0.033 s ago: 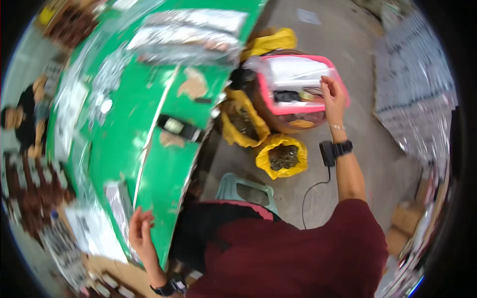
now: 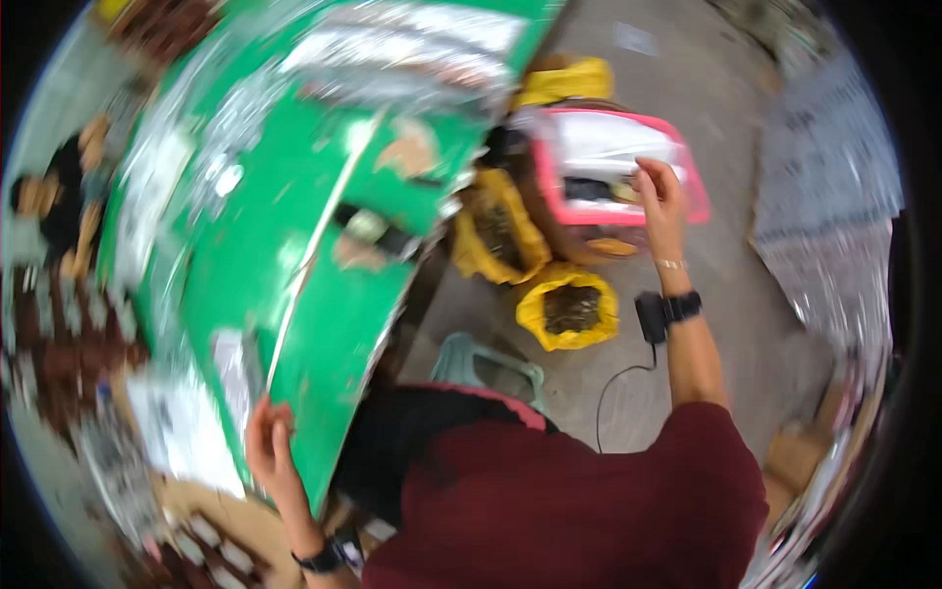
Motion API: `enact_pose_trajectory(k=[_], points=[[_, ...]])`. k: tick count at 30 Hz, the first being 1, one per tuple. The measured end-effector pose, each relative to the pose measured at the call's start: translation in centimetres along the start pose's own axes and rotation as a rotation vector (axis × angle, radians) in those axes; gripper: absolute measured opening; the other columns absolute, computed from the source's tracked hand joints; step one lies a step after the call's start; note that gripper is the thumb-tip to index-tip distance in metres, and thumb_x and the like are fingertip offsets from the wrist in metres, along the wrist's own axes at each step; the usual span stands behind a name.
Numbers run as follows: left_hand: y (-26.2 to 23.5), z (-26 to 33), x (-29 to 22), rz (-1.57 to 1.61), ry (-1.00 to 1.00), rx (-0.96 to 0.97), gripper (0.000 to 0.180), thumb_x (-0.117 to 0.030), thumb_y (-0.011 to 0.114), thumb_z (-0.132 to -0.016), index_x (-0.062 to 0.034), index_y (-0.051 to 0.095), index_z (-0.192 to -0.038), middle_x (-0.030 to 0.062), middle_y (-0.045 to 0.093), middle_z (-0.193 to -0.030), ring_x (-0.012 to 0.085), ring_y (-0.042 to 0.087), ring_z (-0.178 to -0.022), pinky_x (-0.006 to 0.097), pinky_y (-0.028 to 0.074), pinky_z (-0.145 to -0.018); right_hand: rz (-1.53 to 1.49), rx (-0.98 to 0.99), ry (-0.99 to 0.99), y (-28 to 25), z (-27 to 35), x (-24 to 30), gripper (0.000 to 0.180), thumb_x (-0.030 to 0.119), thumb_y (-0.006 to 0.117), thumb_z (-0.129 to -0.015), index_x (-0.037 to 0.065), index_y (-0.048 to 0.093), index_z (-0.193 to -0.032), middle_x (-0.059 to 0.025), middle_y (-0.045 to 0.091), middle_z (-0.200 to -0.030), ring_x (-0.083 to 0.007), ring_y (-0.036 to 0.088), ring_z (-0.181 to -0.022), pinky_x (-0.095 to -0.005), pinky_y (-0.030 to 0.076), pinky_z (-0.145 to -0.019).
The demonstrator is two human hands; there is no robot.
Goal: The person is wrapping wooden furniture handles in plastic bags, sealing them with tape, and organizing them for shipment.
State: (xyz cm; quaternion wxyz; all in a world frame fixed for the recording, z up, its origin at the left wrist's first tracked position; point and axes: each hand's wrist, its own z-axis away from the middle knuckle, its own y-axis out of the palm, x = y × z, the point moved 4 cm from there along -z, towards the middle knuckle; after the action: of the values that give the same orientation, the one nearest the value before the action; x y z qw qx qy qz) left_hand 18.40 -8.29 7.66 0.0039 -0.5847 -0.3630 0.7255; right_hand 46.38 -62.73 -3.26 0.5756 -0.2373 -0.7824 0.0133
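Note:
My left hand [image 2: 272, 447] is at the near end of the green table [image 2: 324, 344], fingers apart and slightly bent, with nothing visible in it. Close by lies a narrow package in clear wrap [image 2: 235, 368]. My right hand [image 2: 661, 196] reaches over the right side of a pink-rimmed basket [image 2: 699, 201]. Its fingers are loosely bent, thumb and forefinger a little apart, and I see nothing between them. A white lining [image 2: 608, 147] and a black item [image 2: 586, 188] lie in the basket. Motion blurs both hands.
Yellow bags [image 2: 530, 319] with dark contents stand between table and basket. A pale green stool [image 2: 456, 358] is near my legs. Silvery wrapped packages [image 2: 402, 44] and a black object [image 2: 392, 236] lie on the table. Another person [image 2: 64, 201] is at far left.
The table, basket and bags appear shifted right as the view turns. My left hand sits slightly farther left in view; my right hand stays over the basket, now a little lower.

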Motion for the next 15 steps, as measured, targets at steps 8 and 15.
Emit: enact_pose_trajectory(k=[8,15], points=[[-4.1,5.2,3.8,-0.702,0.16,-0.407,0.091,-0.033,0.084,-0.081,-0.0044,0.039,-0.155,0.0191,0.044,-0.155,0.0364,0.041,-0.144,0.047,0.033,-0.116,-0.243,1.02,-0.396,19.8,13.3,18.4,0.024,0.002,0.072,-0.087,0.005,0.071,-0.11,-0.01,0.07,-0.101,-0.027,0.069,-0.086,-0.0352,0.054,-0.073],[-6.6,8.8,10.0,-0.638,-0.054,-0.503,0.116,-0.044,0.088,-0.07,-0.0117,0.026,-0.162,0.0188,0.025,-0.166,0.0401,0.026,-0.152,0.055,0.025,-0.12,-0.172,1.092,-0.744,31.1,18.1,26.4,0.072,0.006,0.078,-0.076,0.014,0.052,-0.143,-0.0132,0.051,-0.148,-0.0362,0.05,-0.134,-0.0464,0.044,-0.109]])
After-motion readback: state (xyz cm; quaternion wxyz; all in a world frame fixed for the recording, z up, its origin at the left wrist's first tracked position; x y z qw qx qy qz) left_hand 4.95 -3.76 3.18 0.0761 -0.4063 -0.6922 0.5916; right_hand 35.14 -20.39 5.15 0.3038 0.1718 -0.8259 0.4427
